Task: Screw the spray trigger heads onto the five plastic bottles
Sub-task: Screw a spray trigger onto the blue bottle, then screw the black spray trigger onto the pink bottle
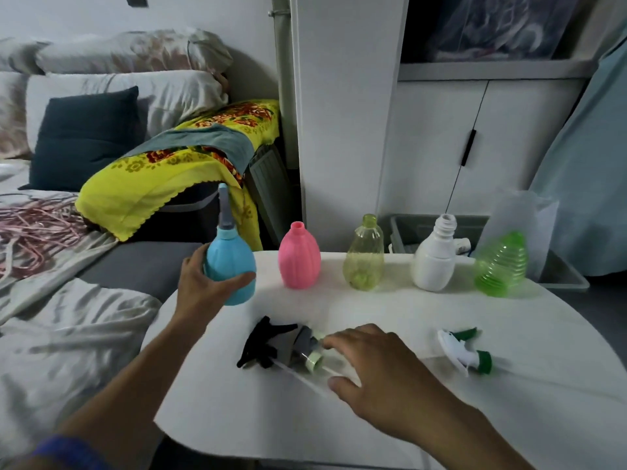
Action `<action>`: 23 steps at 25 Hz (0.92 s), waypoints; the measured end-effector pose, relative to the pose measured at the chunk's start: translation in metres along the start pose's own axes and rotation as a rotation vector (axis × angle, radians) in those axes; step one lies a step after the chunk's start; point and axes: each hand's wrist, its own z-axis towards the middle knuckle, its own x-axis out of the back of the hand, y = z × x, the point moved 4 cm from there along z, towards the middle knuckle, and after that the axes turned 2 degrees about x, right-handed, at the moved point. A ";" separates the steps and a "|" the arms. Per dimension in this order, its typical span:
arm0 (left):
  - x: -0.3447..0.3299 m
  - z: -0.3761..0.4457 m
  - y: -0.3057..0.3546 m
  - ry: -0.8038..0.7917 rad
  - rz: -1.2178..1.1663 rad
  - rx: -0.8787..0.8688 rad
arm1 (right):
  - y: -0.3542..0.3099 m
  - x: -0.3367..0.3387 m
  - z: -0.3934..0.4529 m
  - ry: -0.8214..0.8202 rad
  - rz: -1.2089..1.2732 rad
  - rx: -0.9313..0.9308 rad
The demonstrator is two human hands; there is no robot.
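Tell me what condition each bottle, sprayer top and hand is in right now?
Blue bottle: upright, sprayer fitted, held by left hand.
Pink bottle: upright, neck open.
Yellow-green bottle: upright, neck open.
White bottle: upright, neck open.
Green bottle: upright, top blurred.
Black sprayer head: loose, lying down.
Grey sprayer head: loose, lying down.
White-and-green sprayer head: loose, lying down.
Right hand: open, beside the grey head.

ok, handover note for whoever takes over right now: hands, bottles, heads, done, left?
Left hand grips the blue bottle, which already has a head on.
Right hand open, reaching at the grey-green head beside the black head; white-green head lies to the right.
Pink, yellow-green, white and green bottles stand uncapped on the table.
Only three loose heads visible.
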 end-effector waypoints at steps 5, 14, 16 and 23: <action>0.001 0.036 -0.034 0.018 -0.096 0.000 | -0.005 -0.017 0.013 -0.081 -0.105 0.110; -0.008 0.059 -0.056 -0.163 -0.196 0.016 | 0.004 -0.023 0.020 -0.128 -0.110 0.145; -0.008 0.059 -0.057 -0.173 -0.193 0.025 | 0.006 -0.024 0.019 -0.119 -0.100 0.146; -0.006 0.055 -0.064 -0.215 -0.199 0.100 | 0.009 -0.029 0.017 -0.147 -0.092 0.132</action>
